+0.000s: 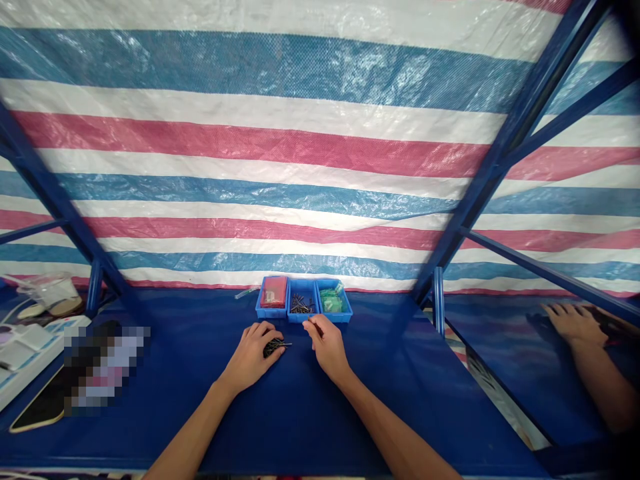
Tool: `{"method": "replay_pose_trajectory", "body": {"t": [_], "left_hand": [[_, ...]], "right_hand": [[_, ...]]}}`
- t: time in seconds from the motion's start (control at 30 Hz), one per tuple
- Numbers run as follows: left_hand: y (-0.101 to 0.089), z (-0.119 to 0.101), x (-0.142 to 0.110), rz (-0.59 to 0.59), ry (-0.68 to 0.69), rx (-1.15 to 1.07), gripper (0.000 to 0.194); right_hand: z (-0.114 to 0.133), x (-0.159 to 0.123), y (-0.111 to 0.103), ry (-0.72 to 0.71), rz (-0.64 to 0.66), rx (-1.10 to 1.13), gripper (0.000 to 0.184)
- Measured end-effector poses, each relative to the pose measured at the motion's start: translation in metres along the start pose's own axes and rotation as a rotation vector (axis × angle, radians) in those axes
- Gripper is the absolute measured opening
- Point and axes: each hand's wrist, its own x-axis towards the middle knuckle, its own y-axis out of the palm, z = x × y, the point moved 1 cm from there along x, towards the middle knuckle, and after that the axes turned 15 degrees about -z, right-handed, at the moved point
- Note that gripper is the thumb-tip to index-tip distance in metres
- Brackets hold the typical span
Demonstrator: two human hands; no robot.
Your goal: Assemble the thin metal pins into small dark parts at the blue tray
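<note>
My left hand (pixel 257 355) is curled over a small pile of dark screws (pixel 273 346) on the blue table, and a few of their ends poke out past the fingers. My right hand (pixel 326 343) is closed in a pinch just in front of the middle blue bin (pixel 301 319). Whatever its fingertips hold, if anything, is too small to make out. More loose screws (pixel 302 304) lie inside that bin. The bin at its left holds red plastic bags (pixel 273 293); the one at its right holds green plastic bags (pixel 333 299).
A clear plastic strip (pixel 246 292) lies left of the bins. A black phone (pixel 40 405), a white power strip (pixel 30 357) and a clear cup (pixel 55 290) are at far left. Blue frame posts (pixel 467 193) rise on both sides. Another person's hand (pixel 580 325) rests on the right-hand table.
</note>
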Motion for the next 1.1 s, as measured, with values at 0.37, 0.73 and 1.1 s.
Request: {"method": "replay_pose_trajectory", "body": {"t": [0.37, 0.73, 1.1], "left_hand": [[-0.0022, -0.0022, 0.0003, 0.000, -0.021, 0.003, 0.017], [-0.0028, -0.0029, 0.0010, -0.003, -0.007, 0.002, 0.019], [-0.0004, 0.0003, -0.0001, -0.015, -0.001, -0.017, 0.021]], "right_hand": [[0.0042, -0.0003, -0.0020, -0.005, -0.033, 0.064, 0.038], [0.0006, -0.0006, -0.0011, 0.041, -0.021, 0.111, 0.040], [0.0051, 0.0003, -0.0020, 0.004, -0.061, 0.050, 0.041]]}}
